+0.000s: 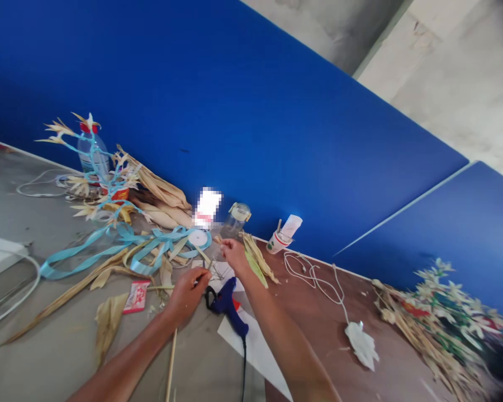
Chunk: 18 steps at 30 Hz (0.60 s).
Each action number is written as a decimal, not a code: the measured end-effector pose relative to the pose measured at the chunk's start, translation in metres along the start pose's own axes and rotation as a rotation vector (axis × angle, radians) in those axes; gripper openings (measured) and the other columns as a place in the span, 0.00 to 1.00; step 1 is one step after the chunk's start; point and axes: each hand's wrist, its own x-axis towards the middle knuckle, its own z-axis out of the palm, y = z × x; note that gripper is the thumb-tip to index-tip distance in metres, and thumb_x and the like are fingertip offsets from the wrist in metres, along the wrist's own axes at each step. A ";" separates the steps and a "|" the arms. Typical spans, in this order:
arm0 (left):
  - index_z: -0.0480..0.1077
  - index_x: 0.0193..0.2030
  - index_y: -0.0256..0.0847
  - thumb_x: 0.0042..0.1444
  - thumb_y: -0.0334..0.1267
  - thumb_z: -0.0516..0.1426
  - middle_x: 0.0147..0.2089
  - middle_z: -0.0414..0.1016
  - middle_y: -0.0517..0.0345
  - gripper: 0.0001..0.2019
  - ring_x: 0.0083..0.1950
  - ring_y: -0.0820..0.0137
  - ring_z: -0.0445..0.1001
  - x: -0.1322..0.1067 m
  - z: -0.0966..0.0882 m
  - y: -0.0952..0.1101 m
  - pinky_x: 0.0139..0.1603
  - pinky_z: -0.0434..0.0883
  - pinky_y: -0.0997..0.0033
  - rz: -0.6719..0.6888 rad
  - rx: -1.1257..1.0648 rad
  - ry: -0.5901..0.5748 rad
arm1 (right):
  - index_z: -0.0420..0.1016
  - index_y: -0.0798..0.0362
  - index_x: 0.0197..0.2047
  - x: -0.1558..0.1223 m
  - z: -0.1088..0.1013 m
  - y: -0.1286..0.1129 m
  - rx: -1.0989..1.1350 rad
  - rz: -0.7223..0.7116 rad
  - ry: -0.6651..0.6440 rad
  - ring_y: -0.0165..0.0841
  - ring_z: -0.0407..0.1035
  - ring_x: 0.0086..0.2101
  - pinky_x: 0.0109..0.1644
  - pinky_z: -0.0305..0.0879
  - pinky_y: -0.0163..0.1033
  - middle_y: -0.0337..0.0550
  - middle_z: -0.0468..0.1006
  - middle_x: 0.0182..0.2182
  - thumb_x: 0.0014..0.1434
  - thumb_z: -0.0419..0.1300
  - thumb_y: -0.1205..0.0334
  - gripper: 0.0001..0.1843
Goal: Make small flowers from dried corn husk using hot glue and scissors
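Observation:
My left hand (pixel 187 295) is closed in a pinch on a thin stick (pixel 170 357) that runs down toward the frame's lower edge. My right hand (pixel 233 254) is closed just beyond it, pinching something small near the stick's upper end; I cannot make out what. A blue glue gun (pixel 228 306) lies on white paper (pixel 255 349) right beside both hands, its black cord trailing toward me. Dried corn husk strips (pixel 257 259) lie next to my right hand.
Light-blue ribbon (pixel 109 245), a ribbon roll (pixel 198 238) and husk flowers around a plastic bottle (pixel 93 153) lie at left. A glass jar (pixel 236 219), a paper cup (pixel 278 240), a white cable (pixel 314 276) and finished husk flowers (pixel 440 318) sit along the blue partition (pixel 251 111).

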 end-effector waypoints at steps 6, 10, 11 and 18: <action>0.69 0.27 0.39 0.58 0.44 0.48 0.23 0.69 0.60 0.15 0.28 0.69 0.67 0.000 0.003 -0.002 0.30 0.62 0.72 0.026 0.026 0.004 | 0.77 0.54 0.34 -0.002 -0.004 -0.013 -0.020 -0.016 -0.013 0.26 0.68 0.22 0.29 0.64 0.31 0.38 0.77 0.25 0.51 0.56 0.65 0.09; 0.71 0.37 0.39 0.59 0.40 0.46 0.23 0.70 0.60 0.14 0.27 0.69 0.69 0.001 0.004 -0.014 0.30 0.66 0.70 0.009 0.015 0.043 | 0.77 0.54 0.31 0.015 0.013 -0.023 -0.085 -0.026 0.020 0.28 0.70 0.27 0.34 0.64 0.31 0.39 0.78 0.26 0.50 0.56 0.66 0.08; 0.71 0.40 0.38 0.59 0.38 0.45 0.24 0.70 0.59 0.14 0.27 0.69 0.69 0.002 0.004 -0.017 0.30 0.67 0.70 0.030 0.039 0.061 | 0.77 0.54 0.32 0.019 0.018 -0.024 -0.102 -0.029 0.028 0.29 0.71 0.28 0.35 0.64 0.32 0.40 0.78 0.26 0.51 0.56 0.66 0.08; 0.72 0.47 0.43 0.53 0.27 0.50 0.53 0.71 0.49 0.17 0.58 0.59 0.64 0.000 0.003 -0.022 0.57 0.62 0.53 0.360 0.538 0.129 | 0.76 0.54 0.33 0.039 0.043 -0.031 -0.232 -0.096 0.030 0.32 0.71 0.33 0.39 0.63 0.33 0.41 0.79 0.31 0.51 0.57 0.65 0.08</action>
